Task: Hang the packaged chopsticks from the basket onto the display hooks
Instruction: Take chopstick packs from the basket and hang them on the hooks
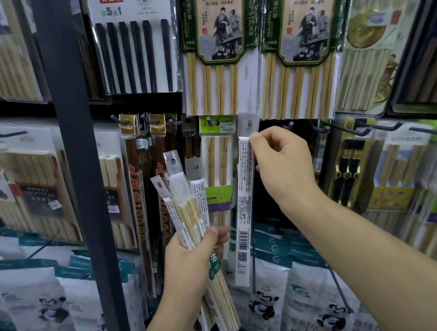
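Observation:
My right hand (283,169) pinches the top of one slim white chopstick packet (245,205). The packet's clear hang tab (248,124) sits on a display hook, and the hook's tip shows through the tab's hole. The packet hangs straight down. My left hand (192,258) grips a fanned bundle of several similar chopstick packets (186,204) below and left of that hook, their hang tabs pointing up. An empty black hook (287,126) juts out just right of the hung packet. The basket is out of view.
Hooks all around carry other chopstick packs: large bamboo sets (221,42) above, dark ones (133,52) at upper left, brown ones (138,201) at left. A black upright post (80,154) stands left. Panda-printed bags (264,290) fill the lower shelf. Black hooks (387,127) protrude at right.

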A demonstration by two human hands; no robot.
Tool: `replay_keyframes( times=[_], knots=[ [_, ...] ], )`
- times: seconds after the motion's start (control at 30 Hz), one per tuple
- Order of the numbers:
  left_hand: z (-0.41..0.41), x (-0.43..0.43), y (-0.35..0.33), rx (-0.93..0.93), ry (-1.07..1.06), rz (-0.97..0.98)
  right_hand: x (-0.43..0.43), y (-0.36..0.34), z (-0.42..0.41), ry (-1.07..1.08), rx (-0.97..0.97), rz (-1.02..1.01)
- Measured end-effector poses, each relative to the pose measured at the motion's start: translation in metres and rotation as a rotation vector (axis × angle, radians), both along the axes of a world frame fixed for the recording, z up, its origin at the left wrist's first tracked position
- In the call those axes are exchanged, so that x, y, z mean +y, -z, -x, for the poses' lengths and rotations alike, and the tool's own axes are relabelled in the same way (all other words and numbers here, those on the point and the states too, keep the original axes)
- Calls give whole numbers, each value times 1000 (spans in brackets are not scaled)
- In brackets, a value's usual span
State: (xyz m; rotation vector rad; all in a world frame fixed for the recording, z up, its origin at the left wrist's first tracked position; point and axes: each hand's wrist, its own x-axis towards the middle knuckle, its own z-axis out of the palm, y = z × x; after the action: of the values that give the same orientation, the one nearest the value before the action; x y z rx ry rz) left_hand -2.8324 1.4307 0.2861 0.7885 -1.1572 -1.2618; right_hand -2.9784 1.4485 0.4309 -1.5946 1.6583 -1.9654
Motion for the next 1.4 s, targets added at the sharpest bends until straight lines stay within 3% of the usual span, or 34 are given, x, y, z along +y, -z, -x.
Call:
replay_keyframes(
  times=[0.67, 1.2, 1.4],
  knots=[
    [-2, 0, 2, 8, -21, 6, -3, 1, 4, -37, -51, 5],
    [-3, 3, -2, -3, -16, -24, -27, 18, 18, 177, 183, -68],
    [-2, 3, -3, 8, 16, -3, -12, 35, 3, 51, 14, -76]
  ],
)
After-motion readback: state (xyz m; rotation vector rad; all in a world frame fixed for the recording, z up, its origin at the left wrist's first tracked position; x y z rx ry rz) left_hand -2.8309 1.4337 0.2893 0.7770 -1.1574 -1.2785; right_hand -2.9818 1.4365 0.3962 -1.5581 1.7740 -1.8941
